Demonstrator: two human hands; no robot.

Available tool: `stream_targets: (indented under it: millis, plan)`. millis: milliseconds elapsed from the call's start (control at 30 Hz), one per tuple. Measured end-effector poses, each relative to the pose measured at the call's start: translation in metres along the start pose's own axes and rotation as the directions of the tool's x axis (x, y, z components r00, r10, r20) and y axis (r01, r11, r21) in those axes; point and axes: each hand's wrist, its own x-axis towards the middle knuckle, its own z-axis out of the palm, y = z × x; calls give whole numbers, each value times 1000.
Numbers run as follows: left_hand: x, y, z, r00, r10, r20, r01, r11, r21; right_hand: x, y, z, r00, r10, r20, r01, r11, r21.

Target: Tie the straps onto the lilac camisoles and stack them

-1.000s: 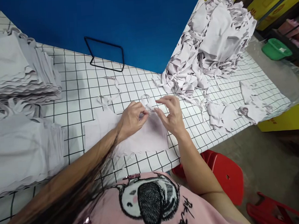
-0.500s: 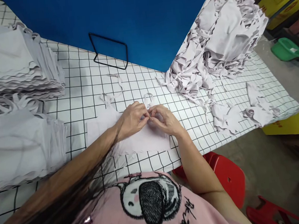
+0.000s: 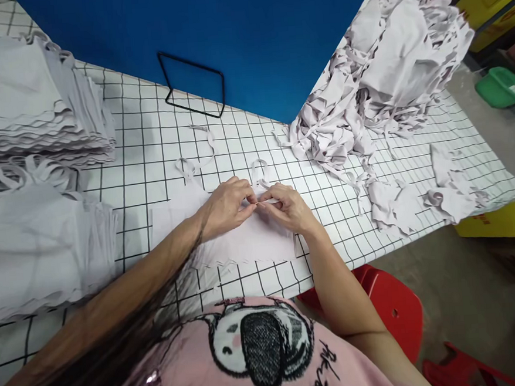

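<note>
A pale lilac garment piece (image 3: 243, 241) lies flat on the gridded table (image 3: 148, 142) in front of me. My left hand (image 3: 225, 207) and my right hand (image 3: 287, 208) meet over its top edge, fingertips touching. Both pinch the thin strap (image 3: 260, 178) that loops up from the garment. A second strap (image 3: 185, 168) lies loose on the table to the left of my left hand.
Neat stacks of the same pale fabric (image 3: 27, 115) fill the left side. A loose heap of pieces (image 3: 377, 73) rises at the right, with a few strays (image 3: 390, 204) near the table edge. A black wire stand (image 3: 192, 89) sits at the back. Red stools (image 3: 389, 307) stand below.
My right hand, held open a second ago, has closed in to meet my left hand on the strap. The view has drifted slightly.
</note>
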Motion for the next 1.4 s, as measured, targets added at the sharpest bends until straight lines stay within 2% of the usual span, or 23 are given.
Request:
stream_targets:
  millis: [167, 333, 667, 1000, 1233, 1400]
  plan:
    - [-7, -5, 13, 990, -139, -23, 140, 986, 91, 0, 0, 5, 998, 55, -14, -55, 998, 18]
    - [-7, -2, 20, 984, -173, -33, 174, 983, 52, 2, 2, 12, 999, 2, -43, 0, 999, 44]
    - [-6, 1, 26, 969, -244, -35, 244, 970, 8, -1, 12, 17, 998, -40, -51, 40, 999, -11]
    - [-3, 3, 24, 965, -263, -12, 263, 965, -1, -1, 11, 16, 999, -32, -13, 31, 999, -21]
    - [-4, 3, 23, 969, -247, -10, 246, 969, -27, -3, 6, 7, 999, -30, 34, 36, 981, -191]
    - [-3, 0, 22, 973, -230, 19, 231, 972, -40, 0, 0, -1, 985, -86, 148, 136, 918, -372]
